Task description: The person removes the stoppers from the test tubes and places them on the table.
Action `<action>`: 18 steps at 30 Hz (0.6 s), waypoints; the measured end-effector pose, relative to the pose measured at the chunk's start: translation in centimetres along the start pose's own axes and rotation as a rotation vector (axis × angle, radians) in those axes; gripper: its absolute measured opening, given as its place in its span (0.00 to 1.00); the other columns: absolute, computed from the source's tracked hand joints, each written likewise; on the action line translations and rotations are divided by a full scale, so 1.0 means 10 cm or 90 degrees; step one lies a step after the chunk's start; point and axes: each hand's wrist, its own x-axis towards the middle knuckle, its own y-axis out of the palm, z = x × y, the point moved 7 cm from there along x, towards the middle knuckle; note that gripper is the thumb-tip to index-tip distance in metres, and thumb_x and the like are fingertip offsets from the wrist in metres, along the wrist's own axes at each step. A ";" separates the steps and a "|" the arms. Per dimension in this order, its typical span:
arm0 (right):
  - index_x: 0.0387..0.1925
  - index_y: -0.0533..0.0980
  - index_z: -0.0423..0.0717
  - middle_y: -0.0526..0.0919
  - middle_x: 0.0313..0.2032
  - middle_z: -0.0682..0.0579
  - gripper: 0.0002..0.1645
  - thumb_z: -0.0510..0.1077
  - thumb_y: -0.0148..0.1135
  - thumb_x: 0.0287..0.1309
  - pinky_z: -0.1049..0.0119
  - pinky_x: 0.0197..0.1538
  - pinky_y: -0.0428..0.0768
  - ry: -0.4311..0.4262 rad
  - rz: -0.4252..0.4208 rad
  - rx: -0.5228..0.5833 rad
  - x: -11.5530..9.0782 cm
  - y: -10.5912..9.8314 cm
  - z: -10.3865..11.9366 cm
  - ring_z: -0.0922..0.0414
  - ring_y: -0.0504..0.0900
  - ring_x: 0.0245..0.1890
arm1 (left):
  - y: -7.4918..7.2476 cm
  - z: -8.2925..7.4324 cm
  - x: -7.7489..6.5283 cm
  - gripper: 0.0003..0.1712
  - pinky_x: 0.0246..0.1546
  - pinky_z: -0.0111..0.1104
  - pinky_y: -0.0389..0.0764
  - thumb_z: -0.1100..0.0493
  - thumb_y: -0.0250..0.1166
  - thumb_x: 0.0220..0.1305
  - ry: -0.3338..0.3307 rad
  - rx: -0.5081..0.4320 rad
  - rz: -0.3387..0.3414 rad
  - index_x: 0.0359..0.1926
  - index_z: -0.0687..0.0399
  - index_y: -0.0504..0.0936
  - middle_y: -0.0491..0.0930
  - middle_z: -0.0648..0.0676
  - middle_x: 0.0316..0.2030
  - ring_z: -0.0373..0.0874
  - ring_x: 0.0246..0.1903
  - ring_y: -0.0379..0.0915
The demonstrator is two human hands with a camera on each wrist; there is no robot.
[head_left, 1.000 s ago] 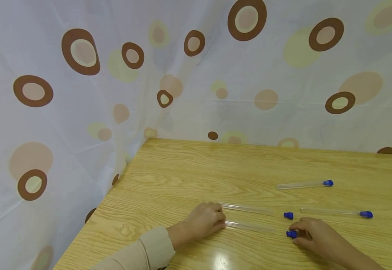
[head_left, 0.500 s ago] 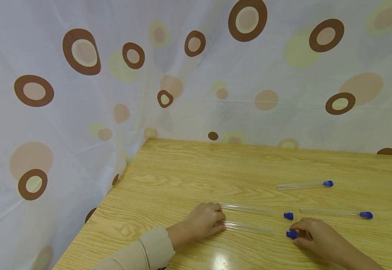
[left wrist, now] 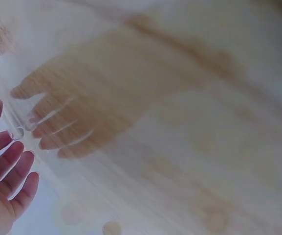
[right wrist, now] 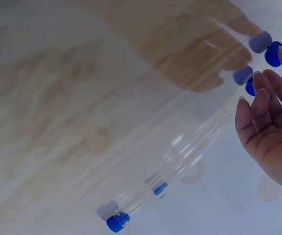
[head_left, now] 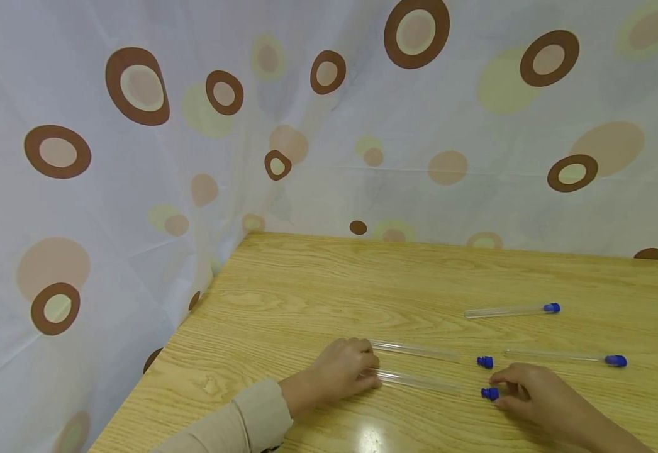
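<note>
Two clear test tubes lie side by side on the wooden table: a far tube (head_left: 414,350) and a near tube (head_left: 416,380). My left hand (head_left: 343,371) rests at their left ends, fingers loosely bent; in the left wrist view the thumb and fingertips lie close around a rounded tube end (left wrist: 16,133). Two loose blue caps sit off the tubes' right ends, a far cap (head_left: 484,362) and a near cap (head_left: 490,393). My right hand (head_left: 538,393) is just right of the near cap, thumb and forefinger parted beside it.
Two tubes with blue caps on lie farther right: one capped tube (head_left: 504,311) toward the back, another capped tube (head_left: 555,355) beyond my right hand. A patterned white curtain (head_left: 408,126) borders the wooden table (head_left: 306,283) behind and at left.
My right hand has shifted slightly right, its fingertips drawing back from the near blue cap. The left hand, the tubes and the caps stay put.
</note>
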 end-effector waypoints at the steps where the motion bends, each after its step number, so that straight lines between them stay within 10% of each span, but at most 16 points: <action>1: 0.40 0.80 0.35 0.71 0.23 0.63 0.18 0.46 0.64 0.54 0.75 0.21 0.66 0.000 -0.002 -0.002 0.00 -0.01 -0.01 0.73 0.61 0.21 | 0.00 0.00 0.00 0.15 0.31 0.17 0.73 0.43 0.62 0.59 -0.001 -0.002 0.001 0.37 0.46 0.85 0.79 0.43 0.33 0.31 0.32 0.74; 18: 0.39 0.80 0.36 0.67 0.23 0.66 0.16 0.44 0.66 0.51 0.75 0.21 0.64 -0.022 -0.055 -0.047 -0.09 -0.07 -0.06 0.74 0.59 0.22 | -0.05 -0.03 0.06 0.15 0.31 0.17 0.74 0.44 0.62 0.61 0.015 0.003 -0.033 0.39 0.48 0.85 0.81 0.45 0.35 0.33 0.32 0.76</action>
